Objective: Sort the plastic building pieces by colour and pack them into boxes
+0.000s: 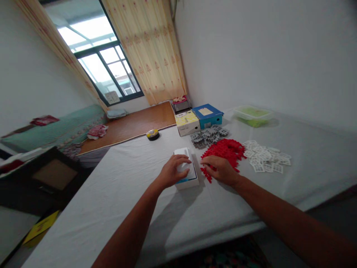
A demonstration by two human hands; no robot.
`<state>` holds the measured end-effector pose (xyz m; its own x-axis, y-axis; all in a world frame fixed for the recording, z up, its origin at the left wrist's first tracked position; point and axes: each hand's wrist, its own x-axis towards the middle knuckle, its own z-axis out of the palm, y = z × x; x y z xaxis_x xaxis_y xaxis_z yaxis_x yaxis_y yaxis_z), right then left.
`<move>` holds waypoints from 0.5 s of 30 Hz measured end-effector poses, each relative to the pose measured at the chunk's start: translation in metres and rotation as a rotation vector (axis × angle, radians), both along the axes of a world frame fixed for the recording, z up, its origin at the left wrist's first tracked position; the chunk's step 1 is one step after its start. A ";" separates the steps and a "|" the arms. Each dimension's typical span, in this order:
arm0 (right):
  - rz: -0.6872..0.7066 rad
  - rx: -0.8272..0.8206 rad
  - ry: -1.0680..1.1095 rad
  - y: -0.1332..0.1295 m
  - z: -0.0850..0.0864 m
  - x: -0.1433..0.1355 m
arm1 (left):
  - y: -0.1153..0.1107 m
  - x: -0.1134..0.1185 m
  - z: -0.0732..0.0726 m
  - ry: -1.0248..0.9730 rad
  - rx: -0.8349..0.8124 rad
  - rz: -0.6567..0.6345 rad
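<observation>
My left hand [173, 172] is over a small white box [187, 185] with a dark-edged opening. Its thumb and fingers are apart and appear to rest on the box or just above it; I cannot tell which. To the right, my right hand [221, 169] is at the near edge of a pile of red interlocking plastic pieces [224, 149]. Its fingers are curled towards the thumb, and whatever is between them is hidden or too small to name. Some red pieces lie under and around that hand.
White square cards or tiles [267, 158] lie scattered right of the red pile. Behind it are grey pieces [208, 136], a yellow-and-white box [187, 123], a blue box [208, 114] and a clear tub with green contents [253, 114]. A roll of tape [153, 134] sits farther left.
</observation>
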<state>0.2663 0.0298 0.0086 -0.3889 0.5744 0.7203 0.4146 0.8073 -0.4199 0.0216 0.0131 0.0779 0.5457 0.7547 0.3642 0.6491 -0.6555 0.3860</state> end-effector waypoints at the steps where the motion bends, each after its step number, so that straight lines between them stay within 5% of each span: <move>1: 0.002 -0.005 0.007 0.000 -0.001 0.000 | -0.001 -0.002 0.000 -0.008 0.010 0.004; 5: 0.019 -0.063 0.033 -0.002 -0.003 -0.004 | 0.001 -0.018 -0.006 -0.109 0.059 0.171; 10: -0.059 -0.284 -0.013 -0.018 -0.001 -0.018 | 0.017 -0.049 -0.035 -0.195 -0.149 0.435; 15: -0.072 -0.440 -0.102 -0.041 -0.013 -0.041 | 0.015 -0.048 -0.071 -0.393 -0.410 0.364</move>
<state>0.2253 -0.0112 -0.0046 -0.3929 0.8454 0.3619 0.5207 0.5289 -0.6702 -0.0263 0.0279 0.0071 0.1154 0.9850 0.1286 0.5611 -0.1715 0.8098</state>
